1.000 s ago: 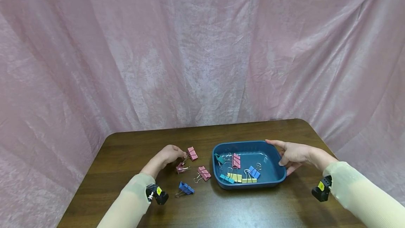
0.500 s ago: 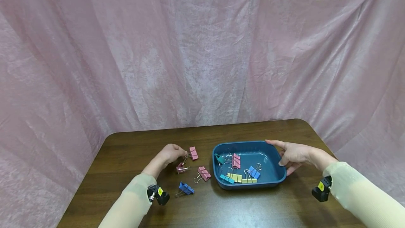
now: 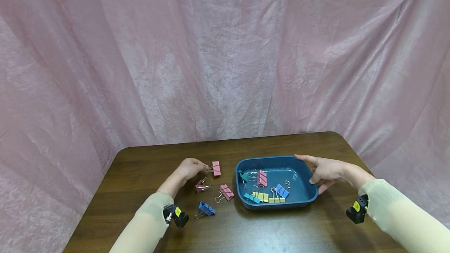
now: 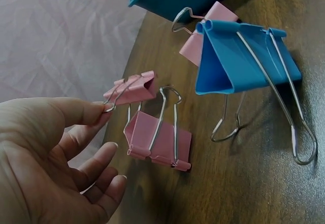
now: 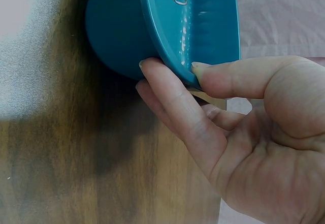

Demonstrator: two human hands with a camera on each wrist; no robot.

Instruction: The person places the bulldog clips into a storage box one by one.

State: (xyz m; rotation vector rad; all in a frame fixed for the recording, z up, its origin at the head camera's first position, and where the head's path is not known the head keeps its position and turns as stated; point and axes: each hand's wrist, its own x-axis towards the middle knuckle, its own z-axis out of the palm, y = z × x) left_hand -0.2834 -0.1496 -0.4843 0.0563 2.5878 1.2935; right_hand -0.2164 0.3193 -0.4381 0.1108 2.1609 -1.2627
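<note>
Left hand (image 4: 48, 155): thumb and finger are pressed nearly together, pinching a wire handle of the first pink clip (image 3: 216, 168); the other fingers are loosely bent. Right hand (image 3: 331, 170): partly spread, it grips the blue tray (image 3: 297, 192) by the rim at its far right corner.

The left wrist view shows the pinch itself and the hollow triangular end of the loose blue clip (image 4: 244, 56), details too small in the head view. The right wrist view shows fingertips against the tray's outer wall, mostly hidden from the head. Only the head view takes in the full tray contents.

The held clip has a pink folded body and silvery wire handles. It is the clip closest to the worktop's (image 3: 147, 167) far edge, left of the tray; whether it touches the surface cannot be determined.

Count outside the tray: four clips. Beyond the held one, the second pink clip (image 3: 202, 186) lies just beside the left hand, the third pink clip (image 3: 226, 192) lies nearer the tray, and the loose blue clip is farthest from the far edge.

Count inside: six, namely one green clip (image 3: 245, 176), one pink, one blue, one turquoise and two yellow, mostly toward the tray's left and near sides.
</note>
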